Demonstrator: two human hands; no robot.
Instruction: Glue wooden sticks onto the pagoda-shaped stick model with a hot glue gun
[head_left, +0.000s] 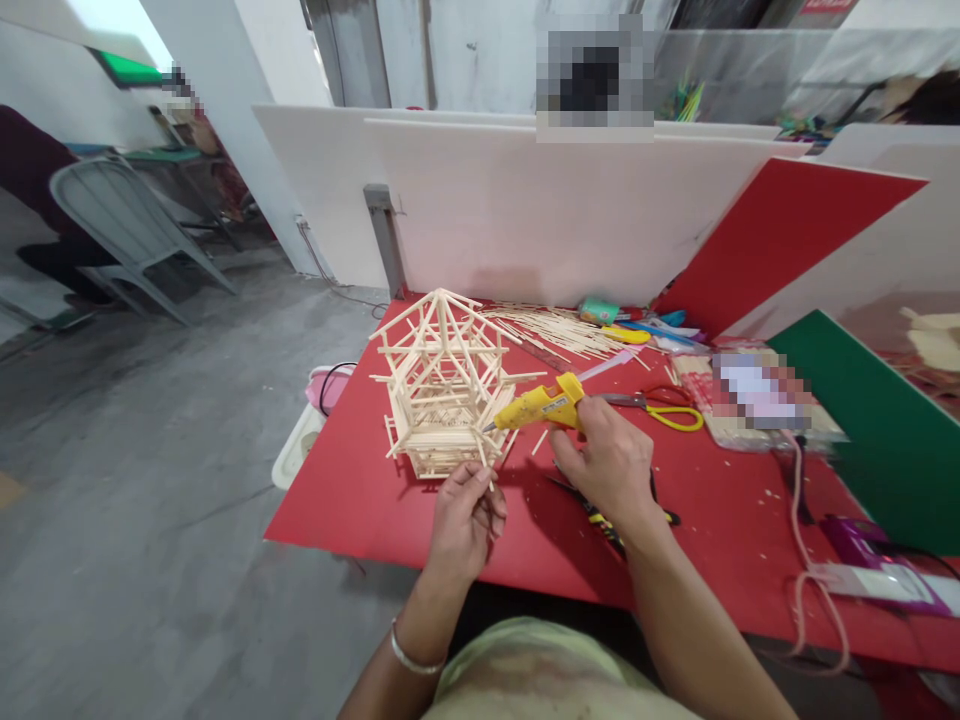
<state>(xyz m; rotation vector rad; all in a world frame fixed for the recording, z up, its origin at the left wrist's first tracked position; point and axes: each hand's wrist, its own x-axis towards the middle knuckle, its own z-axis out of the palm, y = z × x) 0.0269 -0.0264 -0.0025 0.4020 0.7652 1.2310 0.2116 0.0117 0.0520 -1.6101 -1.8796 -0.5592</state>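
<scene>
Model (442,435) of pale sticks, topped by a peaked frame, is seen upright on a red tabletop (337,500), with the clock directions below read from it. At 6 o'clock, a thin stick (491,479) is pinched between the thumb and fingers of the left grip (466,515), its far end pointed toward the model's lower edge; whether the two are touching cannot be told. At 4 o'clock, a yellow glue gun (541,402) is held by the right grip (609,462), closed around the handle, its nozzle aimed at the model's near right side, close to the stick. Loose sticks (559,328) are spread at 2 o'clock. Scissors (673,416) with red and yellow handles are laid at 3 o'clock, beside the glue gun. A black-and-yellow tool (609,532) at 4 o'clock is partly hidden by the right arm. Farther out, also at 4 o'clock, a purple device (855,540) is seen. At 10 o'clock, beyond the tabletop, a gray chair (105,195) is occupied by a person (30,175).
</scene>
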